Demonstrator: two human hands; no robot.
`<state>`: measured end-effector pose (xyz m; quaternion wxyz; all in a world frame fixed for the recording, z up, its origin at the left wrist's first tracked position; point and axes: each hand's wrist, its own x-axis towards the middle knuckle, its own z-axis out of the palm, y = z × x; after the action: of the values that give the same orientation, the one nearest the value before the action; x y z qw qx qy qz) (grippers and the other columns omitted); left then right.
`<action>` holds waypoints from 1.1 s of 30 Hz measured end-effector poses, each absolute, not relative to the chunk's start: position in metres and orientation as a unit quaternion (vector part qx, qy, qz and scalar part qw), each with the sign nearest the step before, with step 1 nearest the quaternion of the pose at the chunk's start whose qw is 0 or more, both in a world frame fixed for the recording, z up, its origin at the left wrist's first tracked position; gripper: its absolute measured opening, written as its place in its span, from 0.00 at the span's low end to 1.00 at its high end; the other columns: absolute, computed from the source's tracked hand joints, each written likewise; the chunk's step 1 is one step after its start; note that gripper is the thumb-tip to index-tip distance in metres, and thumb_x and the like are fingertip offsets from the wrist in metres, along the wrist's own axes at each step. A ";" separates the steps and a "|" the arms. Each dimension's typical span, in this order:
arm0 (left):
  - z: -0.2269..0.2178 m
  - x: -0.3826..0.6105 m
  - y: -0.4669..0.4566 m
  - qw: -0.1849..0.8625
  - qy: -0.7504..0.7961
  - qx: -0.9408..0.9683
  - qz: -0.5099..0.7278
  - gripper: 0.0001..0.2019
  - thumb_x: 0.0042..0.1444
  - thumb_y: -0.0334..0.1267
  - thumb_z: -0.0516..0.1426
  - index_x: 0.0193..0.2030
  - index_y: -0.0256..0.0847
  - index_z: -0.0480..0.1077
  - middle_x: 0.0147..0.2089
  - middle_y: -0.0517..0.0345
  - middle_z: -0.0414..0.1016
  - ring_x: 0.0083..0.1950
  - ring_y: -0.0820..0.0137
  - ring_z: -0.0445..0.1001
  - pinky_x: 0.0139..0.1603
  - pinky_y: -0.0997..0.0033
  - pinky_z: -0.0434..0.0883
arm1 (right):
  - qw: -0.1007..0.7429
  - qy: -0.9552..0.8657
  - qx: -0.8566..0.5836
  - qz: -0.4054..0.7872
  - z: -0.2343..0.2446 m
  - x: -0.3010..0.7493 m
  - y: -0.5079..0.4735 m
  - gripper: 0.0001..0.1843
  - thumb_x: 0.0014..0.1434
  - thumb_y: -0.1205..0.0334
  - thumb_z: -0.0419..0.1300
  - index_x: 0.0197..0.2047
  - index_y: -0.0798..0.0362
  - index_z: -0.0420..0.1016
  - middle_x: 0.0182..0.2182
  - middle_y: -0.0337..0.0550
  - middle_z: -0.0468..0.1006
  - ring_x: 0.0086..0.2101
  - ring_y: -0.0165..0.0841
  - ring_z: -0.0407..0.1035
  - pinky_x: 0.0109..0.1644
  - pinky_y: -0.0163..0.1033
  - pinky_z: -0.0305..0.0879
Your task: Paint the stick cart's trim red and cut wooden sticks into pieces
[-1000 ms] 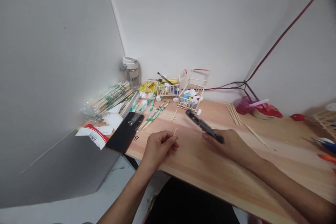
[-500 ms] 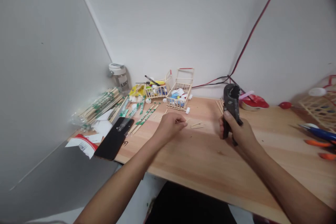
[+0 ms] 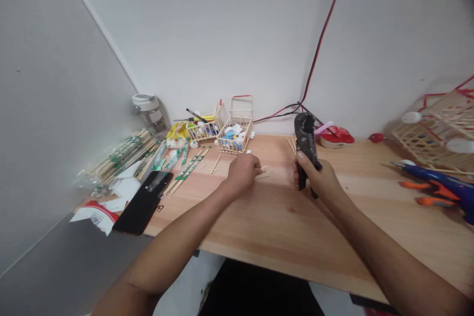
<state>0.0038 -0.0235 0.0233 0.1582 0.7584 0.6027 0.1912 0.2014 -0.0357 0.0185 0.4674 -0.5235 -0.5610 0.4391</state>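
Observation:
My right hand point(image 3: 321, 181) is wrapped round the handles of dark pliers point(image 3: 305, 139), held upright over the wooden table point(image 3: 281, 217). My left hand point(image 3: 242, 172) is curled with its fingers down on the table, touching a few short wooden sticks point(image 3: 262, 175); what it pinches, if anything, is hidden. A small stick basket point(image 3: 234, 137) filled with white and blue bits stands just beyond my left hand.
A black phone point(image 3: 142, 202) lies at the table's left edge beside wrapped chopsticks point(image 3: 122, 155) and papers. A second stick basket point(image 3: 204, 127), a jar point(image 3: 150, 110) and a red dish point(image 3: 336, 137) stand along the wall. A blue-orange glue gun point(image 3: 440, 188) and a stick frame point(image 3: 433, 133) are at right.
My left hand reached forward and lowered from holding up a short stick to the sticks on the table. My right hand turned the pliers upright. The view swung to the right.

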 end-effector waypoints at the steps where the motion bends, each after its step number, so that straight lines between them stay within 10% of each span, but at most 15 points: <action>1: 0.023 0.004 -0.023 0.162 0.602 0.756 0.199 0.06 0.51 0.32 0.58 0.29 0.37 0.77 0.33 0.51 0.78 0.37 0.66 0.72 0.38 0.71 0.63 | 0.467 -0.559 -0.526 0.439 0.019 0.201 -0.036 0.26 0.56 0.38 0.56 0.25 0.55 0.69 0.16 0.39 0.70 0.16 0.30 0.66 0.19 0.34 0.65; 33: 0.017 -0.008 -0.004 0.246 0.547 0.764 0.238 0.08 0.49 0.29 0.57 0.26 0.33 0.78 0.24 0.58 0.73 0.30 0.73 0.69 0.31 0.76 0.60 | 0.467 -0.569 -0.530 0.422 0.004 0.205 -0.029 0.27 0.55 0.37 0.56 0.27 0.55 0.70 0.17 0.40 0.70 0.16 0.30 0.66 0.17 0.34 0.64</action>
<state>-0.0080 -0.0044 0.0165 0.2456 0.7638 0.5473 0.2381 0.2051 -0.0292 0.0039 0.4669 -0.5296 -0.5689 0.4217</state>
